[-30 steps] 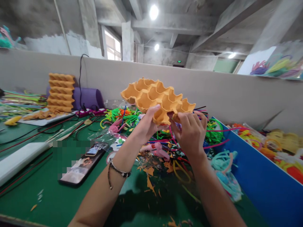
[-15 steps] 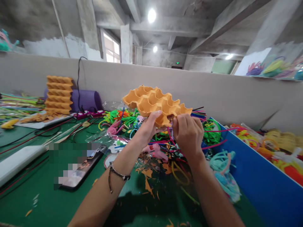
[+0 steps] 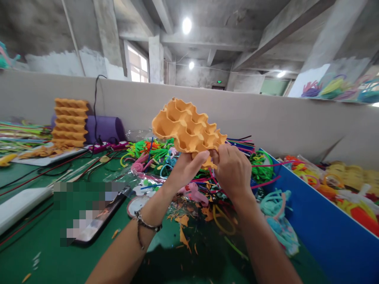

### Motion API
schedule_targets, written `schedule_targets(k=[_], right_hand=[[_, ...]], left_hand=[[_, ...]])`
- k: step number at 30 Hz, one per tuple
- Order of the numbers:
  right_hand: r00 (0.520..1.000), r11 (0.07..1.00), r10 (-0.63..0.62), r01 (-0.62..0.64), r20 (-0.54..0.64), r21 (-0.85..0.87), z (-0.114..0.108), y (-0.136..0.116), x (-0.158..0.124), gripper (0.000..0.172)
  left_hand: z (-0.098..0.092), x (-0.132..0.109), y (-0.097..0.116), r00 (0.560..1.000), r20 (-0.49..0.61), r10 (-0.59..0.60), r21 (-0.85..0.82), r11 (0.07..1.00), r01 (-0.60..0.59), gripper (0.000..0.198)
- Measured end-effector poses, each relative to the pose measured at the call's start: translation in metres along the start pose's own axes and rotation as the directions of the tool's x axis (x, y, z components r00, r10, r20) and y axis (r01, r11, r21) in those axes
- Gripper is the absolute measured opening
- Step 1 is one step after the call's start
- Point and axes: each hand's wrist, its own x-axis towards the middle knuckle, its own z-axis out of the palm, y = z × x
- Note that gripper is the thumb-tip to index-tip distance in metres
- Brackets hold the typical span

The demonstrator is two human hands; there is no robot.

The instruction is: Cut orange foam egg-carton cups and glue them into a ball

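While the left hand [image 3: 188,169] clasps the near, lower edge of the orange moulded tray [image 3: 192,128], thumb lying along it, the right hand [image 3: 233,169] pinches that edge just beside, and the tray hangs tilted above the green table [image 3: 59,264]! Looks like edge work to me, perhaps tearing or trimming, with orange scraps [image 3: 183,236] littering the tabletop nearby. Next move, I'd say, calls for a steady left hold and a controlled right-hand pull, though the right fingertips are hidden from me.
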Motion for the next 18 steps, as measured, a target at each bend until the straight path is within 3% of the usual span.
schedule_targets(k=[4,9,14,18], right_hand=[[0.998,0.997,-0.05,0.049,0.024,0.058,0.006,-0.0011,-0.0017,0.033],[1.0,0.998,0.014,-0.015,0.008,0.059,0.0105,-0.0041,-0.0045,0.035],[0.998,0.998,0.042,-0.044,0.053,0.046,0.0094,-0.0054,-0.0051,0.038],[0.996,0.995,0.0,-0.009,0.091,0.097,0.0077,-0.0018,-0.0032,0.037]], left_hand=[[-0.0055,0.001,0.0013,1.0,0.002,-0.002,0.014,1.0,0.002,0.032],[-0.0093,0.0032,0.0017,0.999,0.009,-0.05,-0.025,0.998,0.05,0.035],[-0.0082,0.0028,0.0005,0.999,0.032,-0.024,-0.001,1.0,0.024,0.032],[-0.0103,0.0039,-0.001,1.0,0.02,-0.01,0.022,1.0,0.009,0.035]])
